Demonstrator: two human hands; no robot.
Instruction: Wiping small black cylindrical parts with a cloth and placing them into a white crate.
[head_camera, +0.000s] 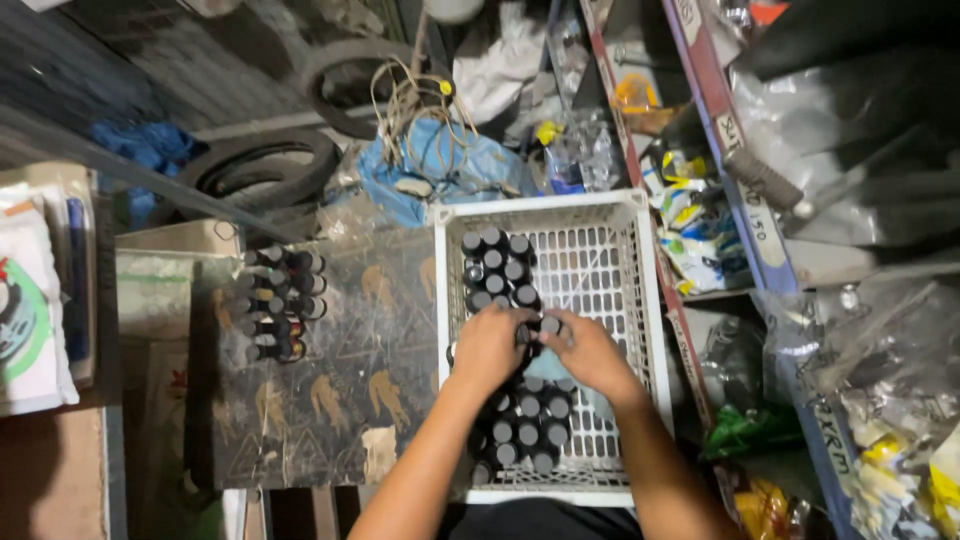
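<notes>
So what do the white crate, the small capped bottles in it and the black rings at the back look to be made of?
The white crate looks like moulded plastic: matte, with a regular lattice floor and thick rim. The small bottles seem dark glass or plastic with matte black plastic-looking caps; too small to settle. Both hands rest among them. The black rings look like dull rubber tyres, curved and unreflective.

bottles (527, 330) under both hands hidden, crate (640, 300) front edge cut off, shelf packets blurred

left hand (487, 345); right hand (590, 352); both on black-capped bottles (497, 268); white crate (640, 300)
</notes>
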